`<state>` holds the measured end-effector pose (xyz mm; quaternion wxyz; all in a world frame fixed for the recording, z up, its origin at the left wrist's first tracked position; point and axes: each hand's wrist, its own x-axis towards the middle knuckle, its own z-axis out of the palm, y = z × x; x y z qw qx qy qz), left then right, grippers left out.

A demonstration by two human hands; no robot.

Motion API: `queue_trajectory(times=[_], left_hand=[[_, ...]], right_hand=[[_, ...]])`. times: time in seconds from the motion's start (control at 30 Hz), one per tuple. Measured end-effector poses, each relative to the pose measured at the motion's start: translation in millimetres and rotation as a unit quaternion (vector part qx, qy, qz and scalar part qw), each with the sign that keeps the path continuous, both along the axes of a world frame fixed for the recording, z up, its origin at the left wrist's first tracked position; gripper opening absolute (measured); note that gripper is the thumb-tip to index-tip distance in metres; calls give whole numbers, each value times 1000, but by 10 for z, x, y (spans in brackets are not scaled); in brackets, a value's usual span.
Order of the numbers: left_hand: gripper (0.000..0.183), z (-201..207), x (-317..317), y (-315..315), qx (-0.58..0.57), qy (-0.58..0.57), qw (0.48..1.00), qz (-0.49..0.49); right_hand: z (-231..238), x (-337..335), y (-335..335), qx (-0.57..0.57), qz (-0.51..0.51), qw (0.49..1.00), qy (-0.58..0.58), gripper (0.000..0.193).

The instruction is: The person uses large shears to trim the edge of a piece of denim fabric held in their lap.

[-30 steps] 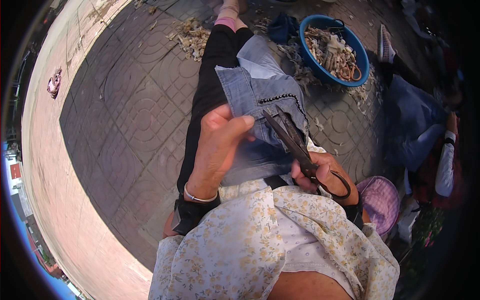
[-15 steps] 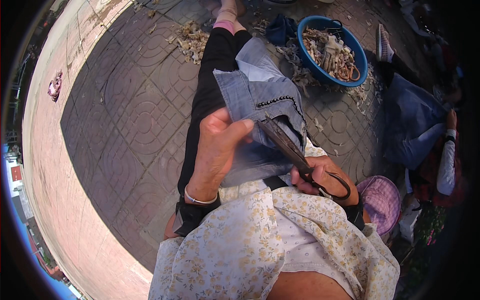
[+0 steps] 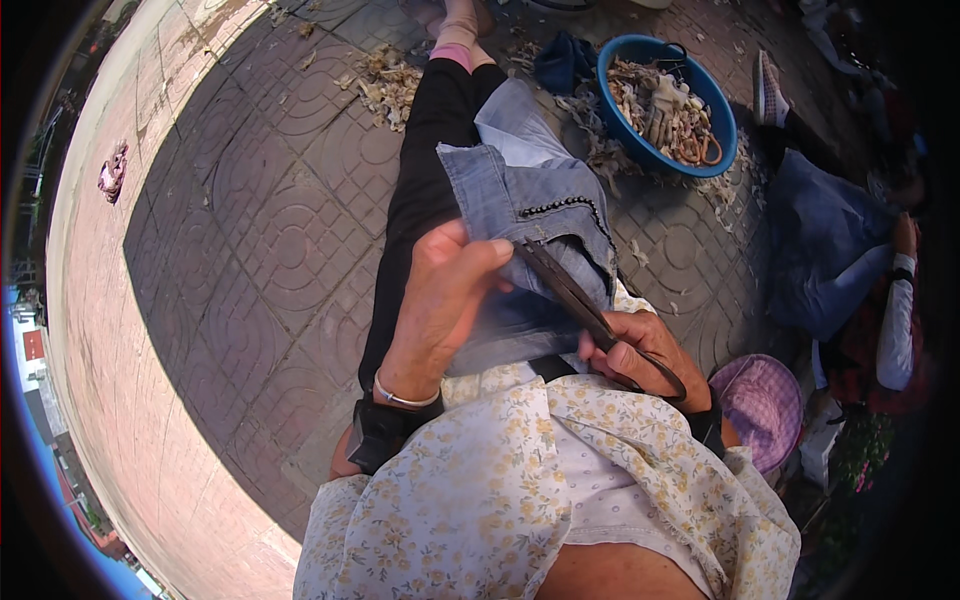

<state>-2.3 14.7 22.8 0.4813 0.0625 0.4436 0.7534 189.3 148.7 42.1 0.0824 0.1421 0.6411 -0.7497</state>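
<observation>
Denim [image 3: 535, 182] draped over black trousers [image 3: 422, 180] in the head view, with a curved line of dark beads [image 3: 556, 207] across the upper part. Looks like mid-cut, probably working along the seam just below the beads. Seems to call next for parting the handles, feeding one blade under uncut cloth and pulling the edge taut, with thumb well clear of the tips. Pinches denim, apparently, with left hand [image 3: 440, 290], just beside the scissor tips; cannot tell the exact hold, given fingertips partly hidden. Extends from lower left on that side, back of the hand showing, thumb stretched rightward, above a pale bracelet [image 3: 404, 401]. Grasps dark scissors [image 3: 568, 290] by the handles with right hand [image 3: 652, 352], angled in from lower right, fingers curled, blades nearly together and aimed up and leftward over the cloth. Farther out, to the right, a blue basin [image 3: 660, 161] full of pale scraps [image 3: 662, 108].
</observation>
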Motion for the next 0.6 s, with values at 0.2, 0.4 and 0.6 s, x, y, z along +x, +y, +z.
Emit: queue_trajectory(times=[0.2,0.4,0.6], left_hand=[[18,-4,18,-3,-12,45,999,8],[18,-18,52,-18,-42,97,994,26],[17,-4,152,-5,-55,151,986,43]], right_hand=[[8,-11,1,21,0,1000,2,50],[67,-34,-1,-39,7,999,-32,48],[17,-16,-36,-61,-48,997,-25,47]])
